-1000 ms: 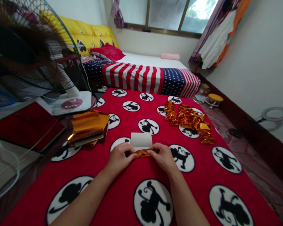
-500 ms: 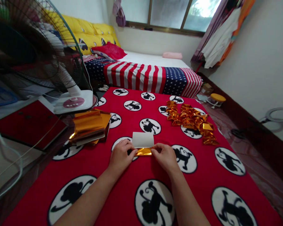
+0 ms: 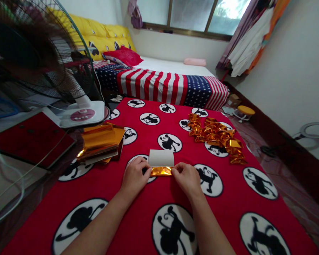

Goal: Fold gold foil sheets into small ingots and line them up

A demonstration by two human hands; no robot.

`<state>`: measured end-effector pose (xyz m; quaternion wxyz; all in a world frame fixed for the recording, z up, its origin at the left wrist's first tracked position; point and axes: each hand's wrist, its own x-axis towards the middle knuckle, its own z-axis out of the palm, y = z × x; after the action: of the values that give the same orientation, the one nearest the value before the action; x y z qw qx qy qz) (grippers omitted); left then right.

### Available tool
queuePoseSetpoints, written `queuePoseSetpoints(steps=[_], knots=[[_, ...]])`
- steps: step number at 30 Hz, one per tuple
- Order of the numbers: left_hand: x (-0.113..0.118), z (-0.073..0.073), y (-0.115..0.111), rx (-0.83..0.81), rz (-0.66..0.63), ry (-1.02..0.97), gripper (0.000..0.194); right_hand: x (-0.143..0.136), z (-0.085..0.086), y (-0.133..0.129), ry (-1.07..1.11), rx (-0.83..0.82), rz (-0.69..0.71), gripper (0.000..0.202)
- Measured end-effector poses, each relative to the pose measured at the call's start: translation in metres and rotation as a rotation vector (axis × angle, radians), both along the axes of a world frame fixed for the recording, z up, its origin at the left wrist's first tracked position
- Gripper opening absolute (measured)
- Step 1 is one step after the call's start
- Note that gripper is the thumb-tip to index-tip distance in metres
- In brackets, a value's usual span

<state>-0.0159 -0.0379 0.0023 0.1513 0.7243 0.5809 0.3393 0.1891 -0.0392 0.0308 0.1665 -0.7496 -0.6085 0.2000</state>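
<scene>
A sheet of foil paper (image 3: 161, 158) lies on the red cloth in front of me, its pale back showing and its near edge folded over into a shiny gold strip. My left hand (image 3: 135, 175) pinches the strip's left end between thumb and fingers. At the right end, my right hand (image 3: 186, 177) grips the same strip. A stack of gold foil sheets (image 3: 99, 140) rests at the cloth's left edge. Several folded gold foil pieces (image 3: 212, 131) are clustered at the back right.
The red cloth (image 3: 138, 226) has black monkey figures in white circles. A running fan (image 3: 82, 113) stands at the left, beside a dark red panel (image 3: 32, 138). Beyond the cloth is a bed (image 3: 159, 85); a yellow-topped stool (image 3: 246, 110) stands at the right.
My left thumb has slid slightly left along the gold strip, and more of the strip shows between my hands. My right hand has barely moved.
</scene>
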Motion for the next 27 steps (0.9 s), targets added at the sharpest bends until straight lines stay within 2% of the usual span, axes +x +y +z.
queuePoseSetpoints(steps=[8,27], knots=[[-0.001,-0.0033,0.002,0.025,0.024,-0.04,0.014,0.0007,-0.0016,0.0025,-0.032,0.002,0.004,0.012],[-0.0005,-0.0012,0.0021,0.035,0.016,-0.036,0.016,-0.0027,0.0045,0.0022,-0.074,-0.049,-0.035,0.017]])
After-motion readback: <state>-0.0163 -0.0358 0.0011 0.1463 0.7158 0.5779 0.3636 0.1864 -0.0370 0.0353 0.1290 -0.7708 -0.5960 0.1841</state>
